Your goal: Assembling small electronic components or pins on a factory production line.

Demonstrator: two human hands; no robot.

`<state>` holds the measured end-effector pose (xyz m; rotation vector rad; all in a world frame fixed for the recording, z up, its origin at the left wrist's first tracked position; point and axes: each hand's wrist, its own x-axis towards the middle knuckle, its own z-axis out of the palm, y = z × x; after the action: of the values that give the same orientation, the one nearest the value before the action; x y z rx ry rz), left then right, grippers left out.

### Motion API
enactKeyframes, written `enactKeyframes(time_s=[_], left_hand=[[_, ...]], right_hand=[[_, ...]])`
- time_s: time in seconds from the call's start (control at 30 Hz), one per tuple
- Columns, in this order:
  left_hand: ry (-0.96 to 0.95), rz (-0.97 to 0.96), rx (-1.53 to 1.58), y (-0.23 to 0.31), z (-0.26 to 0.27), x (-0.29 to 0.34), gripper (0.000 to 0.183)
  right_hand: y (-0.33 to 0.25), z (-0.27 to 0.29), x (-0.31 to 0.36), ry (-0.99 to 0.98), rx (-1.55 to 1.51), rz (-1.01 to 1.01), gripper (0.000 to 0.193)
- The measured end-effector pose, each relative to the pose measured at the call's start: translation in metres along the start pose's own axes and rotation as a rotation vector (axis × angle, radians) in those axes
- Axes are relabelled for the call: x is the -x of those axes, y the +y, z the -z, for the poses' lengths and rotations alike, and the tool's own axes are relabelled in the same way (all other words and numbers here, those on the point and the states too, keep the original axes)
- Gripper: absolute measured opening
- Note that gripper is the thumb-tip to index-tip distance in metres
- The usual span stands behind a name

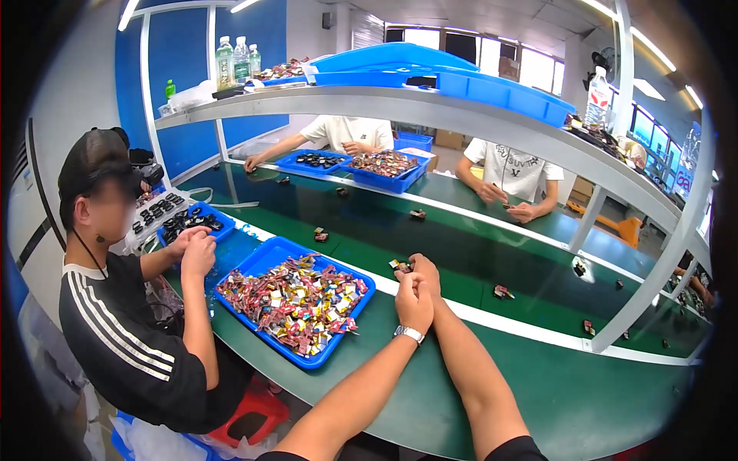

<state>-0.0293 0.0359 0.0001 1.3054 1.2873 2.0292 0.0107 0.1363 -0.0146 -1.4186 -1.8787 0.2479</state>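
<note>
Hands (416,303) curl together at the conveyor belt's (455,250) near edge, by a small black-and-yellow piece (399,266); whether either grips it, I cannot tell. Fingertip handling seems underway; next calls for careful finger control.

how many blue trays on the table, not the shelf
4: the near packet tray, the black-parts tray before the left co-worker, and across the belt a second black-parts tray and a second packet tray. Others may be hidden.
</note>
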Motion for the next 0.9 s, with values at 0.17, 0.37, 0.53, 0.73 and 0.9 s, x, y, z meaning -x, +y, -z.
enactKeyframes(time_s=[0.17,0.37,0.53,0.73,0.9], left_hand=[[-0.036,0.000,0.005,-0.002,0.013,-0.004,0.005],[-0.370,0.040,0.020,0.001,0.003,0.007,0.005],[-1.164,0.521,0.215,0.025,-0.006,0.021,0.025],[-1.178,0.644,0.360,0.037,-0.007,0.026,0.030],[-1.101,0.675,0.391,0.036,-0.009,0.035,0.033]], right_hand=[[0.003,0.059,0.034,0.070,-0.234,-0.082,0.045],[0.035,0.163,0.129,0.014,-0.248,0.004,0.040],[0.025,0.213,0.181,-0.086,-0.193,0.143,0.044],[0.028,0.219,0.180,0.110,-0.135,0.271,0.036],[0.017,0.198,0.182,0.186,-0.087,0.071,0.025]])
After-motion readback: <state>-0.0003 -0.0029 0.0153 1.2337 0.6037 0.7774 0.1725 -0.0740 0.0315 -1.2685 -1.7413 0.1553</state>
